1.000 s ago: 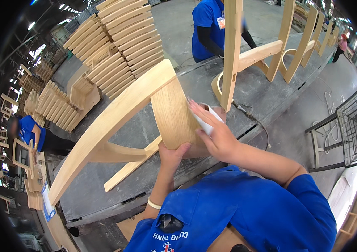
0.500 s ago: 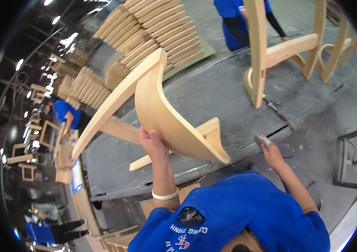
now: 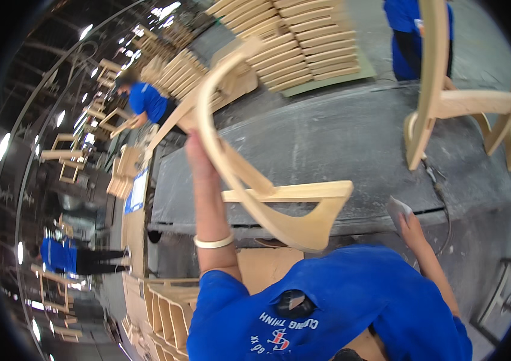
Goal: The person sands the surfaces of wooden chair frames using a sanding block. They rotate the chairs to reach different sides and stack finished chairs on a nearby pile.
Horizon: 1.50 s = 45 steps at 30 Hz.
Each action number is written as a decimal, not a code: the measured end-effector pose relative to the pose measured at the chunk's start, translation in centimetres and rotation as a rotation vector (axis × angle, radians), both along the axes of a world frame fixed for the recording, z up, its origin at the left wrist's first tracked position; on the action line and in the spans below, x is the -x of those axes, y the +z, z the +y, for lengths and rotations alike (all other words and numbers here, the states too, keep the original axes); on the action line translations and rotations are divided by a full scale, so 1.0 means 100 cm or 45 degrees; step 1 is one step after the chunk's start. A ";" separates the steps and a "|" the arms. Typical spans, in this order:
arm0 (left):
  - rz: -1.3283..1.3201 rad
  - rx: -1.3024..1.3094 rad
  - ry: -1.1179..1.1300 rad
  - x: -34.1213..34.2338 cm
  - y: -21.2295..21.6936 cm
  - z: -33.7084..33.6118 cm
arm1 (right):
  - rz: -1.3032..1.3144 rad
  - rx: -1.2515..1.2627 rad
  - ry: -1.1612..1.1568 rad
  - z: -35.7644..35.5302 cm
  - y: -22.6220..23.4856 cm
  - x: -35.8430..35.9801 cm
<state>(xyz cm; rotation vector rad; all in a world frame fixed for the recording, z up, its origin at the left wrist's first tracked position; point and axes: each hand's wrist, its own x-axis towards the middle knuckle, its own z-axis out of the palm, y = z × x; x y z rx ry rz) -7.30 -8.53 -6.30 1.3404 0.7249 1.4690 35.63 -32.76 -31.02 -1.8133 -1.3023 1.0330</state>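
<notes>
My left hand (image 3: 199, 155) grips a pale wooden chair frame (image 3: 249, 203) and holds it tilted over the dark table. Its fingers are partly hidden behind the frame's curved back panel, which is turned edge-on to me. A straight rail (image 3: 291, 191) and a flared end piece show low on the frame. Off to the right, near the table's front edge, my right hand (image 3: 410, 230) is closed on a small greyish-white sheet (image 3: 398, 210) that looks like folded sandpaper. That hand is apart from the chair frame.
More chair frames (image 3: 472, 103) stand at the table's (image 3: 303, 141) far right, by an air hose (image 3: 439, 186). A co-worker (image 3: 409, 42) is behind them. Curved wooden parts (image 3: 309, 42) are stacked beyond the table. Two people (image 3: 147, 101) (image 3: 60, 256) are at the left. A metal stand (image 3: 502, 295) is at right.
My left hand has turned the chair frame, so its back panel shows edge-on instead of broad side. My right hand still holds the sheet away from it. The whole view has shifted.
</notes>
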 end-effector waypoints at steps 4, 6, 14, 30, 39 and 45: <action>-0.031 -0.108 -0.359 0.030 0.059 0.027 | 0.252 0.038 -0.030 0.014 0.016 -0.014; -0.243 -0.081 -0.237 0.044 0.095 0.025 | 0.757 -0.036 -0.144 0.023 0.038 -0.022; -0.186 -0.486 -0.862 0.074 0.225 -0.021 | 2.069 -0.903 0.191 0.106 0.220 -0.035; -0.271 -0.407 0.386 0.094 0.192 -0.024 | 1.492 -1.212 0.235 0.187 0.373 0.052; -0.466 -0.373 0.824 0.095 0.099 -0.075 | 0.836 -1.124 0.239 0.229 0.404 0.123; -0.632 -0.760 1.378 0.009 0.088 -0.132 | 0.980 -1.133 0.190 0.242 0.397 0.138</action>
